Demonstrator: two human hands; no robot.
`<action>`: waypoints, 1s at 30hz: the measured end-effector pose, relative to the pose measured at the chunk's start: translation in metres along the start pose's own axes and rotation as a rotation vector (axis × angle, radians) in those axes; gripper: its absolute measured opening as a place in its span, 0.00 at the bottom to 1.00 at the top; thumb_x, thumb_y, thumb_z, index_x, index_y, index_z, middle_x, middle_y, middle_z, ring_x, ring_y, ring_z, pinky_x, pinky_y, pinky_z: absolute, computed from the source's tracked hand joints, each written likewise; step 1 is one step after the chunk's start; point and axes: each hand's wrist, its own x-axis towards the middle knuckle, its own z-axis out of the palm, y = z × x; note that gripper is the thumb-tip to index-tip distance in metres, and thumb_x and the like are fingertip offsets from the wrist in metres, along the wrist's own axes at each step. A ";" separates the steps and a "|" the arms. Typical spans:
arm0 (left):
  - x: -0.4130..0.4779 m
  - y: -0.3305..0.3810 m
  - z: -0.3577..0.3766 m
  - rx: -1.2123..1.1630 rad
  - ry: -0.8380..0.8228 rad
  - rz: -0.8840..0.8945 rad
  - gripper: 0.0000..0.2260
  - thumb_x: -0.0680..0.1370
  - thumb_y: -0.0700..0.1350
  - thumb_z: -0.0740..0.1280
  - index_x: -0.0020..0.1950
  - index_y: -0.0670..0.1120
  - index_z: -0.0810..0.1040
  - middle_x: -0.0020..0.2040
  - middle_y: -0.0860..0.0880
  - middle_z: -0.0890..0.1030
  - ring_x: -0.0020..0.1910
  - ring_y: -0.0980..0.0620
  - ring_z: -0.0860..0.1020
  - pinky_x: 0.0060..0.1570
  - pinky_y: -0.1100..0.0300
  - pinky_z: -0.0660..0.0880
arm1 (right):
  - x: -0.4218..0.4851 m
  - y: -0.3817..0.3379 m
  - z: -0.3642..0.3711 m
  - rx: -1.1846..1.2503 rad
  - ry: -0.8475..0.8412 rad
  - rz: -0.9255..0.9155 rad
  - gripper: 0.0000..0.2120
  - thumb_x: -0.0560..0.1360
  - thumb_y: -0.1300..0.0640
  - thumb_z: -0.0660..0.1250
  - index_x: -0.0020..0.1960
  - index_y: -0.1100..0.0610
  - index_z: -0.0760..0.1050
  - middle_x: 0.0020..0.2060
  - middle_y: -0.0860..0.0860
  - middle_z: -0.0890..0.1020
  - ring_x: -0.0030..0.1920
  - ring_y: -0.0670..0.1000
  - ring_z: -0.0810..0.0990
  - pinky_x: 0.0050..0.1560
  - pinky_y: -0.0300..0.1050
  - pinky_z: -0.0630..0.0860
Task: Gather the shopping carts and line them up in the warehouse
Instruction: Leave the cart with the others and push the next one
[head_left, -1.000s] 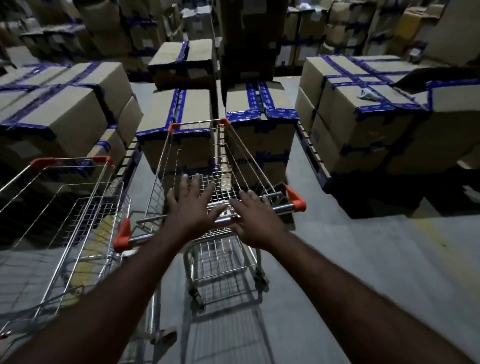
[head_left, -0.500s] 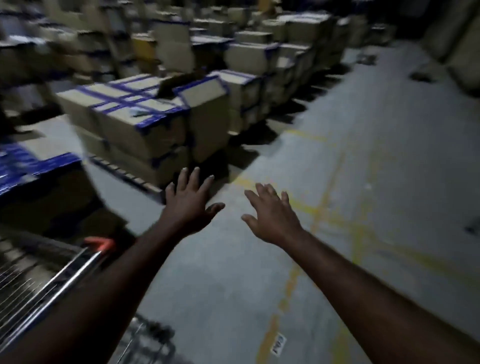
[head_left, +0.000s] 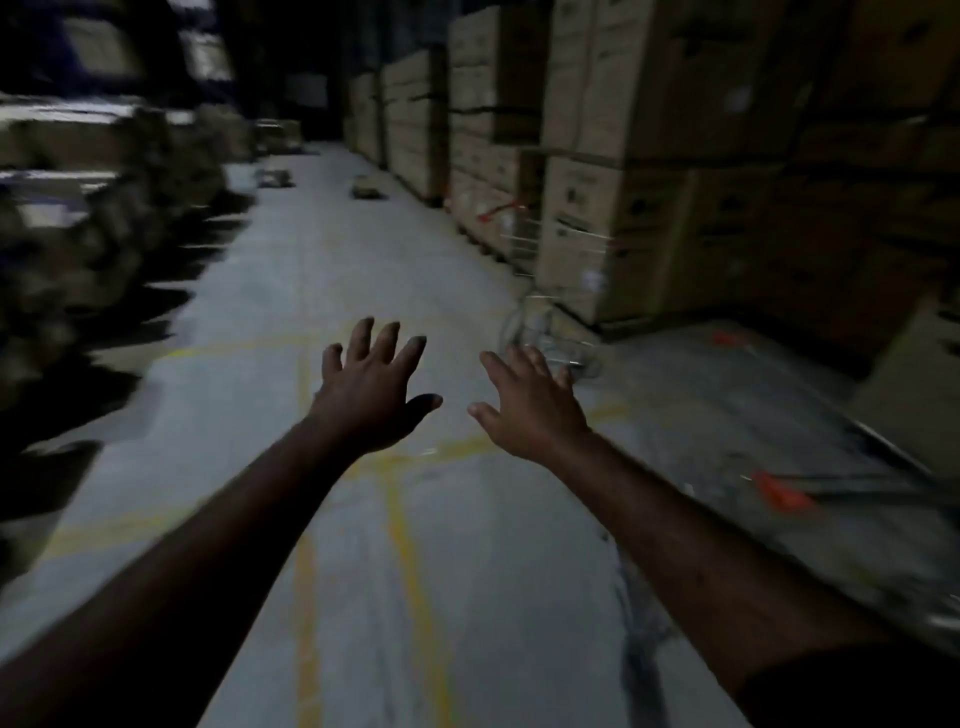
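Both hands are empty and held out side by side, fingers spread, palms down: the left hand (head_left: 371, 397) and right hand (head_left: 530, 402) hover over the concrete floor (head_left: 322, 270). A blurred shopping cart (head_left: 545, 312) stands just beyond the right hand, against stacked cardboard boxes (head_left: 613, 156). Another cart's orange-tipped handle (head_left: 784, 493) lies right of the right forearm.

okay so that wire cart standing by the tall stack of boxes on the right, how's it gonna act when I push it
The cart looks empty and thin-wired, so probably light and quick to roll. The concrete floor looks smooth, so it may coast. It stands close to the stacked boxes, so it could clip them. Blur hides its wheels.
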 end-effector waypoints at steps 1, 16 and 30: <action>0.017 0.033 0.002 -0.016 0.006 0.052 0.36 0.78 0.68 0.57 0.80 0.52 0.53 0.81 0.44 0.52 0.79 0.40 0.45 0.71 0.38 0.55 | -0.011 0.032 -0.011 -0.017 0.008 0.051 0.32 0.79 0.38 0.59 0.78 0.49 0.55 0.79 0.53 0.54 0.79 0.57 0.49 0.73 0.69 0.49; 0.089 0.459 0.018 -0.240 -0.080 0.715 0.37 0.78 0.68 0.56 0.81 0.54 0.48 0.82 0.46 0.48 0.79 0.40 0.42 0.73 0.35 0.47 | -0.240 0.326 -0.122 -0.182 0.068 0.658 0.34 0.78 0.42 0.61 0.80 0.47 0.52 0.80 0.53 0.51 0.79 0.58 0.48 0.74 0.69 0.49; 0.149 0.631 0.099 -0.273 -0.179 0.667 0.38 0.77 0.70 0.56 0.81 0.54 0.48 0.82 0.46 0.47 0.79 0.40 0.41 0.74 0.35 0.49 | -0.267 0.532 -0.111 -0.228 -0.092 0.613 0.35 0.78 0.42 0.63 0.80 0.48 0.52 0.80 0.54 0.53 0.79 0.58 0.50 0.74 0.67 0.50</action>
